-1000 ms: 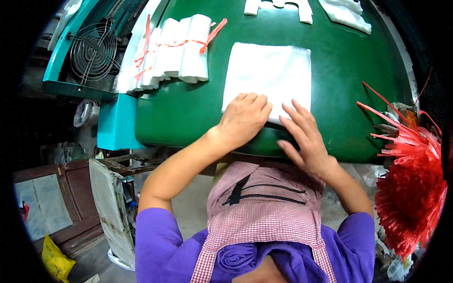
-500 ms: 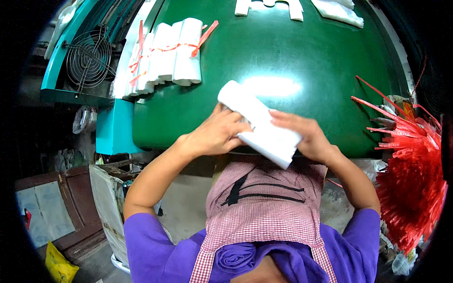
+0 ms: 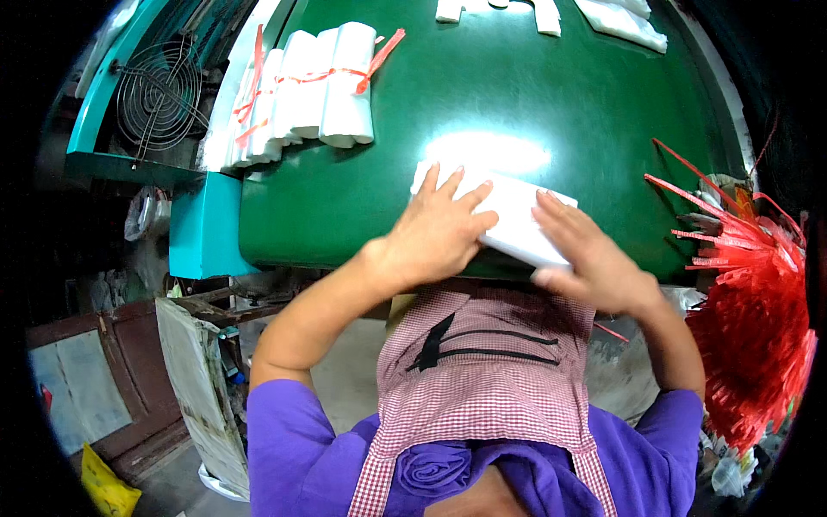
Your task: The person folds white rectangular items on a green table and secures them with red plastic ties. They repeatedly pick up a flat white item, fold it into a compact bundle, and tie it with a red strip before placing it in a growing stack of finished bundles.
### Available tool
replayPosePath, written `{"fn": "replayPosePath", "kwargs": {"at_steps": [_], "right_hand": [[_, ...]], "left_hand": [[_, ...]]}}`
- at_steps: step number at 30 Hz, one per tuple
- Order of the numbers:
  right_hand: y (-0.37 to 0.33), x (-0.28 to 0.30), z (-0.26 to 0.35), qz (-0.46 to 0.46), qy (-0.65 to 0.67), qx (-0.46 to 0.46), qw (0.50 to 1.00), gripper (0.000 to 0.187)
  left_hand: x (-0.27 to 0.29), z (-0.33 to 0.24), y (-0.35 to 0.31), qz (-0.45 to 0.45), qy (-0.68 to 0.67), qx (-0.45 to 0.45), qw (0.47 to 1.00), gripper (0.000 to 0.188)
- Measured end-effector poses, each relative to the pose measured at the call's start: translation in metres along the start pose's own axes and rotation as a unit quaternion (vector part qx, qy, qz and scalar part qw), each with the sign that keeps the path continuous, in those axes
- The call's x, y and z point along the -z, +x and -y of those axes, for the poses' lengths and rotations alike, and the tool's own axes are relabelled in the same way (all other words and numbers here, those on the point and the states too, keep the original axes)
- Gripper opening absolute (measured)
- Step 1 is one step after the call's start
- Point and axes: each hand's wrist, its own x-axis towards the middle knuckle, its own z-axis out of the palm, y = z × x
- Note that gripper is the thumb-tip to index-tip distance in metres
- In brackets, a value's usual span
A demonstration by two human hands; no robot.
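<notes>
Folded white bundle (image 3: 515, 215): on green table (image 3: 594, 103) near front edge; slanted lengthwise, far-left to near-right; pressed by spread left hand (image 3: 441, 226) at left end; overlapped by right hand (image 3: 596, 260) at right, grip impossible to tell; equally close to both.

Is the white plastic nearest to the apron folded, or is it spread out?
Folded: the plastic, partly covered, shows as a narrow strip with a thick front edge on the green table.
</notes>
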Motion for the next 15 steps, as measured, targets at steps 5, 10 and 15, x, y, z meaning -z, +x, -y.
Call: {"fn": "replayPosePath", "kwargs": {"at_steps": [5, 10, 15], "right_hand": [[-0.005, -0.016, 0.005, -0.07, -0.097, 0.022, 0.993, 0.053], [0.027, -0.007, -0.031, -0.162, 0.061, -0.062, 0.983, 0.031], [0.025, -0.005, -0.049, -0.326, 0.396, -0.138, 0.847, 0.032]], "left_hand": [[0.001, 0.015, -0.032, -0.028, -0.116, -0.038, 0.992, 0.046], [0.017, 0.027, 0.013, -0.03, -0.059, 0.119, 0.991, 0.021], [-0.004, 0.019, 0.035, -0.065, -0.166, 0.023, 0.984, 0.035]]}}
